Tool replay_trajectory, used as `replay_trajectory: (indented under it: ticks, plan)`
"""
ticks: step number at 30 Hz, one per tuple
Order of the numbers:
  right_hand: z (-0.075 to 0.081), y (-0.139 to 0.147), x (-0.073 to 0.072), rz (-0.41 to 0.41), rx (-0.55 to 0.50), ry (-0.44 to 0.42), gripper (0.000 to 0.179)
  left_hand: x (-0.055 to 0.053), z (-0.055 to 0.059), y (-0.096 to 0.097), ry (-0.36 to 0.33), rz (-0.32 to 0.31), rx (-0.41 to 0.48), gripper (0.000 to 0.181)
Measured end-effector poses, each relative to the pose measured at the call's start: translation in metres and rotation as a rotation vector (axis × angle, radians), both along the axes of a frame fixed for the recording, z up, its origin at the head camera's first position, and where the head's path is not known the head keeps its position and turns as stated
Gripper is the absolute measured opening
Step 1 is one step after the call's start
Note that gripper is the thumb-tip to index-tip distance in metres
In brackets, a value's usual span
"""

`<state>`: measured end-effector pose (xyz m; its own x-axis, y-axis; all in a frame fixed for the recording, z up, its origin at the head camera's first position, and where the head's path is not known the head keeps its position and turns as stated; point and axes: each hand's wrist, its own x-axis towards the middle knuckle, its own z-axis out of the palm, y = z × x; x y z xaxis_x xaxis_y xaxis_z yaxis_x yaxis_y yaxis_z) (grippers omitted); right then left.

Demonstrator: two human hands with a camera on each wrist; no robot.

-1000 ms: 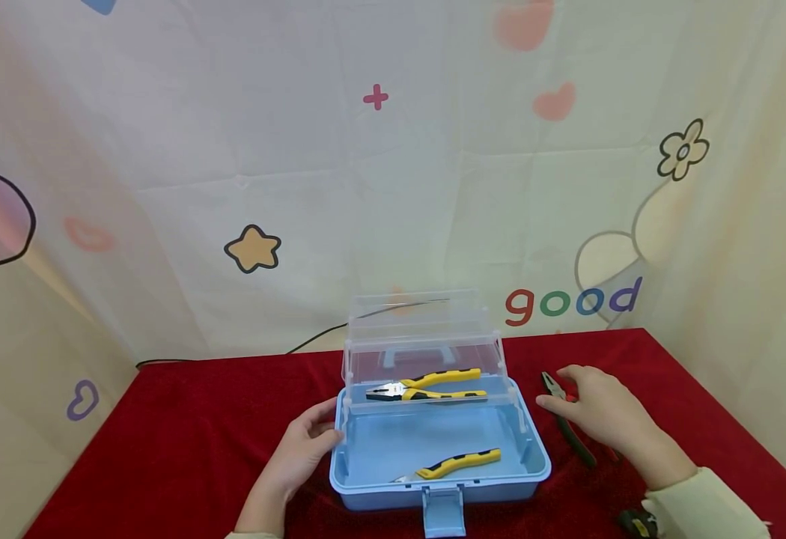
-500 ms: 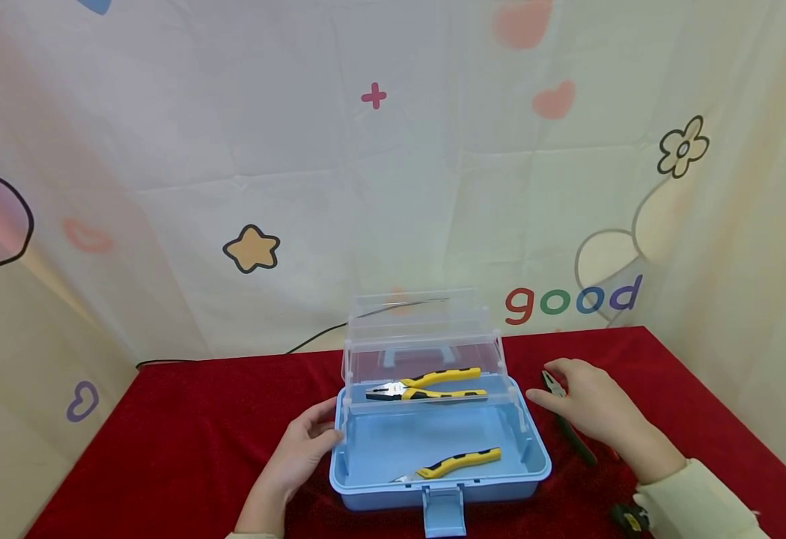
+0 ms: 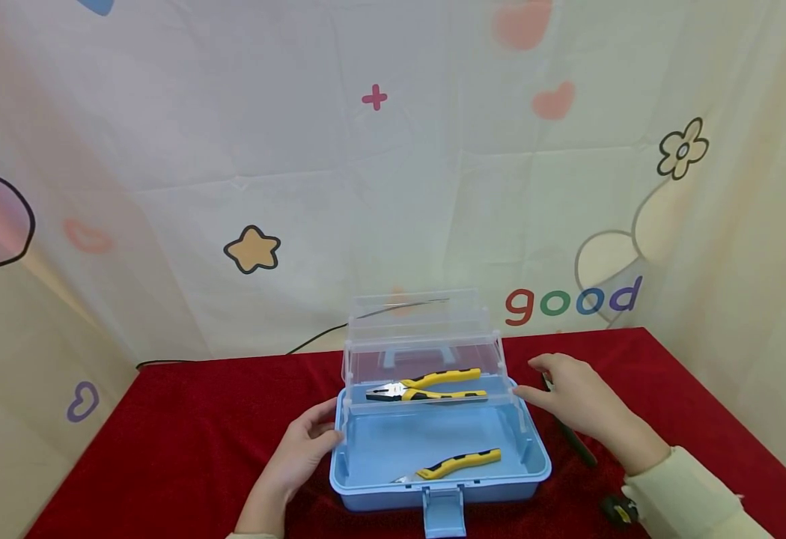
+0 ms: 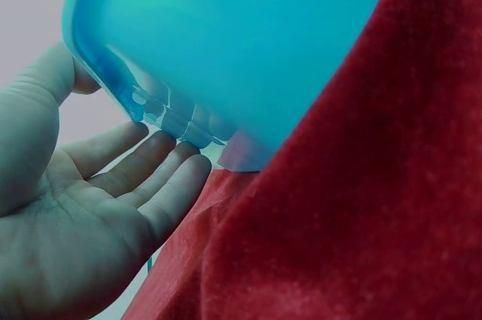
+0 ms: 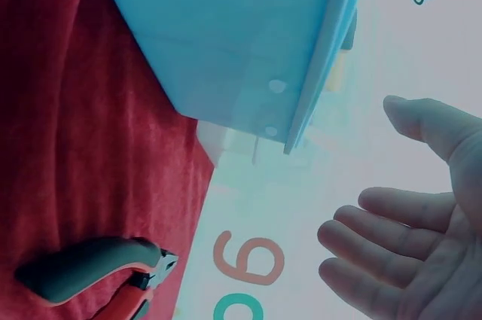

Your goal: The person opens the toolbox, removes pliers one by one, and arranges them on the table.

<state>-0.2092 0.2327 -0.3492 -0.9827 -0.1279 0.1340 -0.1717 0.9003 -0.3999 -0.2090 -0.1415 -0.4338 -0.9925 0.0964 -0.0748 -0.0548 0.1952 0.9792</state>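
Observation:
A light blue toolbox (image 3: 433, 490) sits with its clear lid (image 3: 420, 322) raised. Yellow-handled pliers (image 3: 433, 385) lie in its clear upper tray. A tool with a yellow and black handle (image 3: 460, 463) and a silvery tip lies in the lower compartment. My left hand (image 3: 302, 445) holds the box's left rim, thumb over the edge and fingers against the outer wall (image 4: 226, 41). My right hand (image 3: 585, 400), fingers apart and holding nothing, hovers beside the box's right side. Under it, pliers with dark green and red handles (image 5: 98, 267) rest on the cloth, partly hidden in the head view.
A small black and yellow item (image 3: 618, 510) lies near the right sleeve. The latch (image 3: 444, 513) hangs open at the box's front. Red cloth (image 3: 197, 434) covers the table, with a printed curtain (image 3: 400, 165) behind it and a dark cord (image 3: 319, 337) at the back.
My right hand has moved left and slightly up, from over the green and red pliers towards the toolbox's right side. The pliers stay on the cloth. My left hand has not moved.

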Motion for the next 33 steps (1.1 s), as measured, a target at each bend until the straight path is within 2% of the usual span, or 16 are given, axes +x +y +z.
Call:
replay_trajectory:
  ticks: [9, 22, 33]
  plan:
    - [0.007, -0.009, -0.004, 0.031, 0.005, -0.012, 0.063, -0.001, 0.0, -0.001, 0.002, -0.018, -0.009, 0.056]
    - [0.014, -0.021, -0.011, 0.116, 0.029, -0.001, 0.053, -0.001, -0.002, 0.0, 0.005, 0.014, -0.001, 0.054]
    - [0.014, -0.03, -0.016, 0.169, 0.024, -0.01, 0.053, -0.002, -0.001, -0.001, -0.004, -0.007, -0.001, 0.055]
